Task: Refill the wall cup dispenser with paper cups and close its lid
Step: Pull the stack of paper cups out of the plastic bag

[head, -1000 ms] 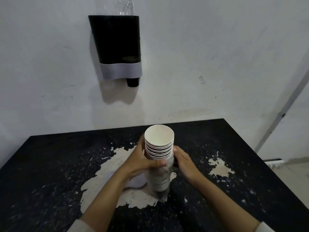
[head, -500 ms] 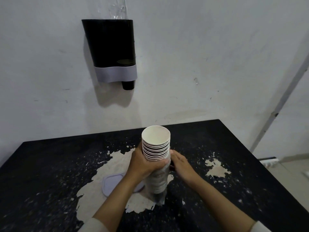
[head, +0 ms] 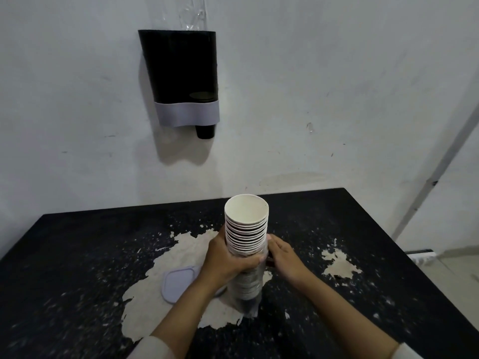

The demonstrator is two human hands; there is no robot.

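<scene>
Sleeves: pale cuffs at the bottom edge, one on each forearm.

Left hand (head: pixel 225 263): fingers and thumb curled round the middle of the tall stack of nested white paper cups (head: pixel 246 229).

Right hand (head: pixel 283 257): laid against the stack's right side; whether its fingers curl round the stack cannot be told, as the fingertips are hidden behind it.

Stack: long axis upright, mouths pointing up; lower part sheathed in clear plastic wrap (head: pixel 247 294), its base on or just above the table.

Flat grey rounded-square plastic lid (head: pixel 178 281): lying on the table just left of the stack, partly behind the left wrist.

Black table with worn pale patches (head: pixel 77 255): set against the wall.

Black wall-mounted cup dispenser with a grey lower band (head: pixel 181 76): on the white wall (head: pixel 337 86), above and left of the stack, well apart from it; a dark cup bottom (head: pixel 205 131) protrudes below the band; clear plastic (head: pixel 193 11) rises above its top.
</scene>
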